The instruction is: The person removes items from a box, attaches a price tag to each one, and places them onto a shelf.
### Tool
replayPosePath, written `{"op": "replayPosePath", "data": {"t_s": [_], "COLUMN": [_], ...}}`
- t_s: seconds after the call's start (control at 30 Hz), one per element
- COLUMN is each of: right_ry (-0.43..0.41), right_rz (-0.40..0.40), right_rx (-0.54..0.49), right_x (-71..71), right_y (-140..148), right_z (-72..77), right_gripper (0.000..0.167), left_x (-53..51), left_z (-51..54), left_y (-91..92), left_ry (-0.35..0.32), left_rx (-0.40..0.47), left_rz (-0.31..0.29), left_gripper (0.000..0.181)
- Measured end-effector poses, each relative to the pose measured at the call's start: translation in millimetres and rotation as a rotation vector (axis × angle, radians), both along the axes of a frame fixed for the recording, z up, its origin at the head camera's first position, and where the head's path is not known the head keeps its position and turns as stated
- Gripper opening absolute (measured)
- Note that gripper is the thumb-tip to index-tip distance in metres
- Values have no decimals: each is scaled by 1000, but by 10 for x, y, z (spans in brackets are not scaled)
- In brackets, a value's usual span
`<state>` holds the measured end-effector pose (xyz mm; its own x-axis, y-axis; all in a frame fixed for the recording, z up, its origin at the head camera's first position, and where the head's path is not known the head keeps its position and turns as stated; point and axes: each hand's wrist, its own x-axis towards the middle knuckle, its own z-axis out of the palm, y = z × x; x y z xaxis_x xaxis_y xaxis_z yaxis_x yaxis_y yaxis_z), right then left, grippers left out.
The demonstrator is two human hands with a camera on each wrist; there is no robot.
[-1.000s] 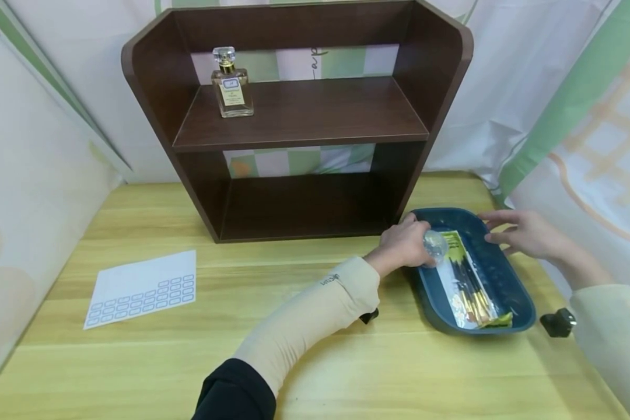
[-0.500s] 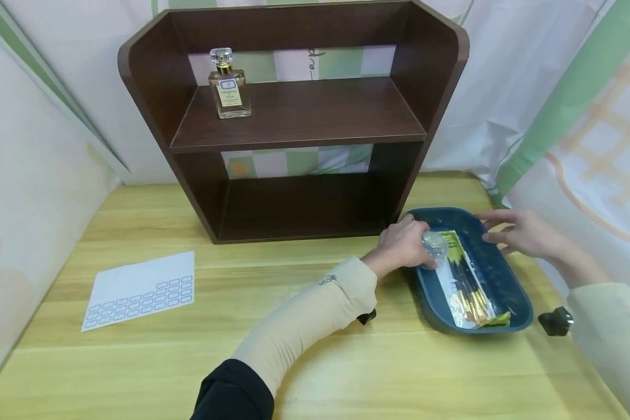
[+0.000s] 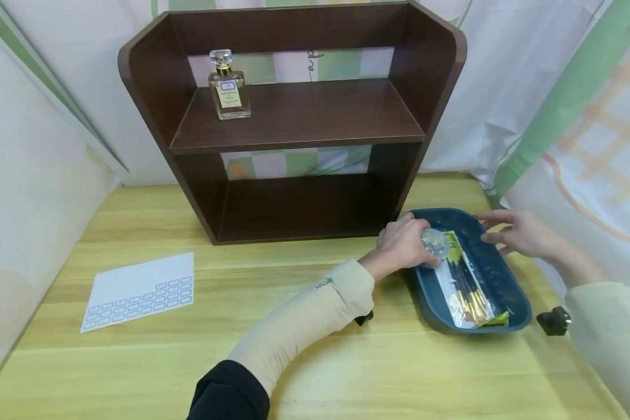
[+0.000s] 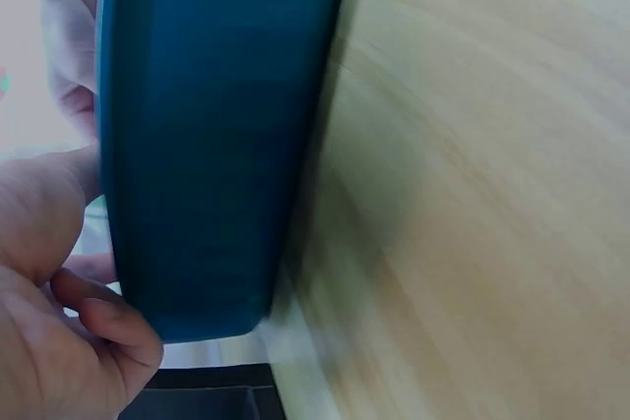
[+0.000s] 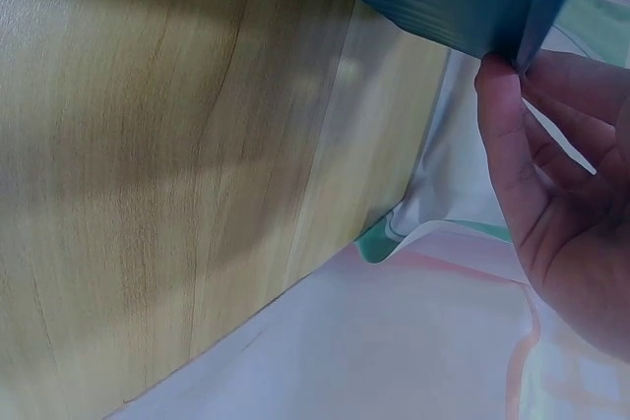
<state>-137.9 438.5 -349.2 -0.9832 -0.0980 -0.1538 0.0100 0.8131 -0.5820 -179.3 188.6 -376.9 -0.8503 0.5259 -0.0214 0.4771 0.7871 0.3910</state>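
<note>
At the left rim of the blue tray, my left hand reaches over the edge. Its thumb and fingers hold a clear, round, glass-like object; some fingertips are hidden. In the left wrist view, the left hand's curled outer fingers lie by the tray's corner. My right hand is at the opposite rim. The right wrist view shows this right hand pinching the tray's edge between thumb and fingers. Inside the tray lies a pack of slim brushes in clear wrapping.
A dark brown two-tier shelf stands at the back, close to the tray. On its upper board, at the left, a perfume bottle is upright. A white sheet with printed blue boxes lies on the wooden table. White fabric encloses the sides.
The head view has shifted slightly. Both hands keep their places at the tray; the clear round object looks turned a little in the left hand.
</note>
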Motion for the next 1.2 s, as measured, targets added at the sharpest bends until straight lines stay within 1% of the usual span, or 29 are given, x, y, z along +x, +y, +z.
{"op": "replayPosePath", "data": {"t_s": [0.2,0.33,0.53,0.77,0.97,1.1,1.2], "right_ry": [-9,-13,-18,-26,-31,-30,-34], "right_rz": [3,5,4,1,7,7,12], "right_rx": [2,5,-3,2,-6,-8,-14], "right_x": [9,9,8,12,1,-3,-6], "right_y": [-25,-25,-19,-36,-30,-20,-10], "right_z": [22,27,29,42,36,40,43], "right_gripper": [53,53,54,54,54,53,53], "left_x": [38,56,78,72,69,71,74], "left_z": [74,134,232,283,303,304,300], "left_y": [-32,-53,-126,-273,-456,-567,-647], "left_ry": [7,-2,-28,-64,-63,-60,-74], "left_rx": [23,38,105,239,344,398,437], "left_rz": [-15,-18,-9,4,-19,-36,-38], "left_gripper": [80,80,80,80,78,75,74]}}
